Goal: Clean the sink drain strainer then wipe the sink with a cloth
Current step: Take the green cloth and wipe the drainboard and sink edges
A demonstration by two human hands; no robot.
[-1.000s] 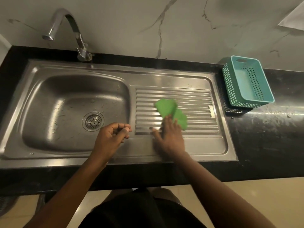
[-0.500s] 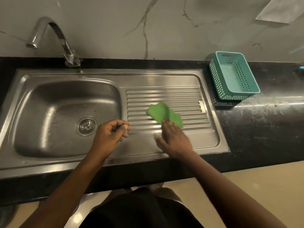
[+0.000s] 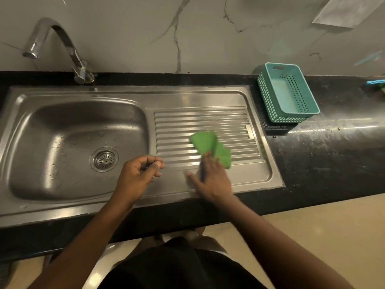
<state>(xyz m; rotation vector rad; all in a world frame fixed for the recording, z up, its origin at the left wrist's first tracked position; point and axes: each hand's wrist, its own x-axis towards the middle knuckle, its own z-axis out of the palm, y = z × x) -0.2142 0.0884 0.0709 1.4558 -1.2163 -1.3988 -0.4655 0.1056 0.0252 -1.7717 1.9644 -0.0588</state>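
Green cloth (image 3: pixel 210 147) under flat, spread right hand (image 3: pixel 210 180) on steel drainboard (image 3: pixel 208 122); left hand (image 3: pixel 137 174) loosely curled, empty.

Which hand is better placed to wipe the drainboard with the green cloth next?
The right hand: its fingers already rest on the green cloth lying on the drainboard. The left hand is curled, off the cloth.

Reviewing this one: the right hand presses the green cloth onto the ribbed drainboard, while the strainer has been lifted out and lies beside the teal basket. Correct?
Not quite. The head view shows the strainer seated in the drain of the sink, not beside the teal basket. The rest holds: the right hand presses the green cloth onto the ribbed drainboard.
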